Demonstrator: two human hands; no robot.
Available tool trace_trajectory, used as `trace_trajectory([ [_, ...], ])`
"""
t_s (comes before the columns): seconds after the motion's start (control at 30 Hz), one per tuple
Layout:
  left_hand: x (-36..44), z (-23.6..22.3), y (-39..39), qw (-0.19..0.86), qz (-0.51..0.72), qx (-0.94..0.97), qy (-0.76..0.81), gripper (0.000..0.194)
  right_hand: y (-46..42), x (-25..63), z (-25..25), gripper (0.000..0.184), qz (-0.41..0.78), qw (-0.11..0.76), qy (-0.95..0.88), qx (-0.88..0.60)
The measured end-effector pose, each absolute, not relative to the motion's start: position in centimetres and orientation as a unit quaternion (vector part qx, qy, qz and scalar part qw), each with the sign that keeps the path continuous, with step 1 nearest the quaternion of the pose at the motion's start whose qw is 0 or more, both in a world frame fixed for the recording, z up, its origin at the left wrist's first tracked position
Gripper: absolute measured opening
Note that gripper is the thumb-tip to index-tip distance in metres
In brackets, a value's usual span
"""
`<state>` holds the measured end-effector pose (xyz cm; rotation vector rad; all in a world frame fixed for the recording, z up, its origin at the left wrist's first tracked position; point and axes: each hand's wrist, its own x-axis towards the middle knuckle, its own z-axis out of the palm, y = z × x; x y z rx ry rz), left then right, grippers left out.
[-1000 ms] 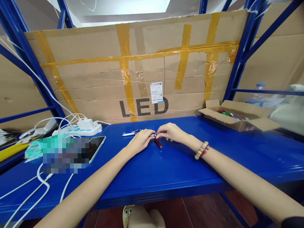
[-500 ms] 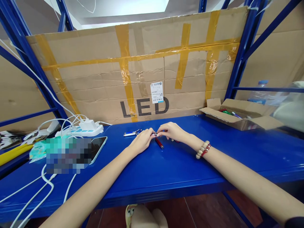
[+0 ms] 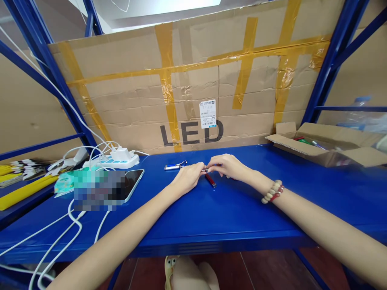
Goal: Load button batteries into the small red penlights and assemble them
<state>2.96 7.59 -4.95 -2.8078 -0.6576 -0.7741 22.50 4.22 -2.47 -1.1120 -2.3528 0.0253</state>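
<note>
My left hand (image 3: 191, 176) and my right hand (image 3: 227, 166) meet over the blue tabletop (image 3: 208, 213), fingertips pinched together. Between them is a small, slim metallic piece, mostly covered by the fingers, whose kind I cannot make out. Just below the fingertips lies a dark red pen-like tube (image 3: 211, 180) with a metal end. To the left of my left hand rest slim blue and silver pen-like tubes (image 3: 173, 166). A small bit of something shows under my right palm, too hidden to name.
An open cardboard box (image 3: 314, 151) with colored pen-like items stands at the right. At the left are a phone (image 3: 134, 183), a white power strip (image 3: 125, 162) and loose white cables (image 3: 79, 225). A taped cardboard sheet (image 3: 136, 104) forms the back wall.
The whole view has shifted, so things appear farther right. Both hands stay pinched together at the same place on the table; the right fingers have turned slightly.
</note>
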Motion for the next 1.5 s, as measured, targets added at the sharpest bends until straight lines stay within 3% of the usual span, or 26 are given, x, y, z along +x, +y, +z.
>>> trace_trajectory([
  [0.13, 3.0, -5.1, 7.5, 0.087, -0.299, -0.927, -0.209, 0.014, 4.1, 22.4, -2.5, 0.022, -0.015, 0.286, -0.870, -0.401],
  [0.37, 3.0, -5.1, 7.2, 0.140, -0.317, -0.921, -0.177, 0.015, 4.2, 22.2, -2.7, 0.028, 0.047, 0.292, -0.861, -0.413],
  [0.73, 2.6, -4.9, 7.2, 0.212, -0.269, -0.920, -0.190, 0.015, 4.4, 21.9, -2.9, 0.040, 0.114, 0.278, -0.855, -0.422],
  [1.03, 2.6, -4.6, 7.1, 0.187, -0.258, -0.923, -0.215, 0.022, 4.1, 21.3, -3.0, 0.043, 0.249, 0.302, -0.810, -0.437],
  [1.5, 2.7, -4.3, 6.8, 0.198, -0.223, -0.924, -0.239, 0.025, 4.1, 21.1, -2.8, 0.043, 0.273, 0.308, -0.791, -0.452],
])
